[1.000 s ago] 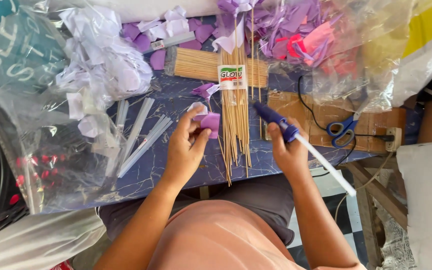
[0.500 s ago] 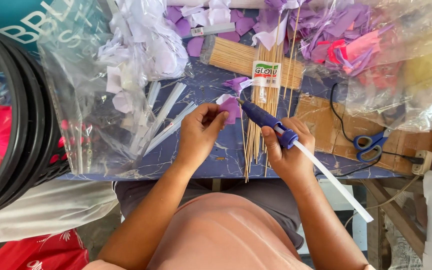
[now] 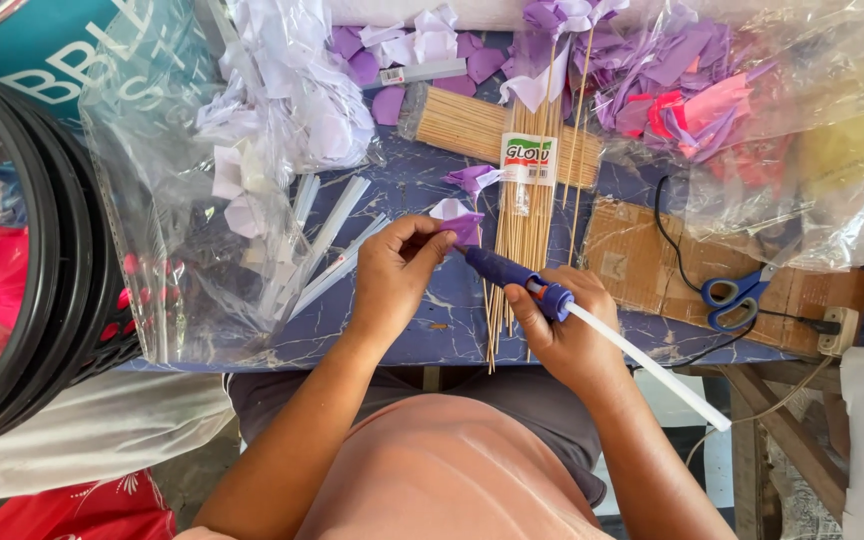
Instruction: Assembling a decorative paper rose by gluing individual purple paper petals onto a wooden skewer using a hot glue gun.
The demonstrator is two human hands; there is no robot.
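Glue gun (image 3: 512,277) in right hand (image 3: 567,335), nozzle seemingly at purple petal (image 3: 462,224) in left hand (image 3: 397,270).

You wear a salmon-pink top (image 3: 452,470), filling the view at six o'clock, over dark grey shorts (image 3: 512,395) just above it. Your forearms are bare, without sleeves, and your hands carry no gloves, rings or watch.

glue gun (image 3: 512,275): dark blue, white stick | petal (image 3: 464,223): purple | table (image 3: 422,190): blue with white marble lines | sticks (image 3: 524,240): light tan wood | scissors (image 3: 737,295): blue handles | cardboard (image 3: 632,255): brown | basket (image 3: 42,290): black | shirt (image 3: 452,470): pink-orange | paper scraps (image 3: 652,60): purple, pink
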